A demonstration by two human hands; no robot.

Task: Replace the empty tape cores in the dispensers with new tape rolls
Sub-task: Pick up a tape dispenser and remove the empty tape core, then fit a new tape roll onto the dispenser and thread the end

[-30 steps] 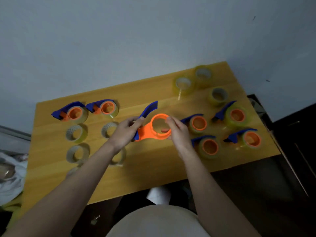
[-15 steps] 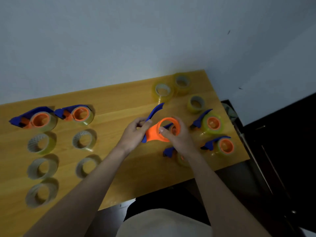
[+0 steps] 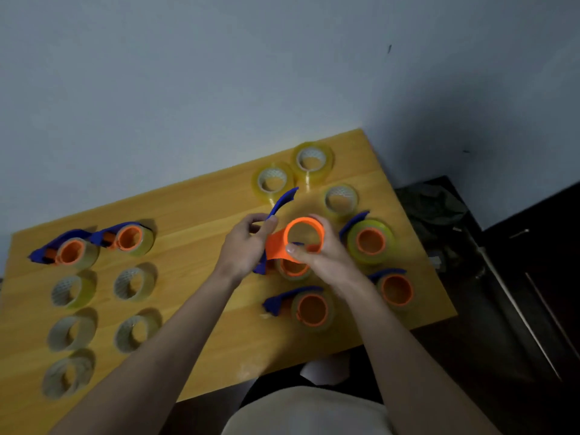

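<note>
I hold a bare orange-and-blue tape dispenser [image 3: 276, 243] above the wooden table [image 3: 201, 215], with no roll on its orange hub. My left hand [image 3: 248, 246] grips its blue handle. My right hand [image 3: 317, 255] pinches the orange hub ring between thumb and fingers. Three new yellow tape rolls [image 3: 274, 182] lie at the table's back right. Loaded dispensers [image 3: 370, 241] sit to the right and under my hands. Several empty cores [image 3: 73, 290] lie on the left.
Two more dispensers [image 3: 125, 238] with thin rolls stand at the back left. The table ends near my right forearm, with dark furniture [image 3: 518, 277] and metal rods beyond its right edge. A grey wall runs behind the table.
The view has swung to the right. Both hands have lifted the dispenser slightly and carried it over the loaded dispensers on the right, keeping the same grip.
</note>
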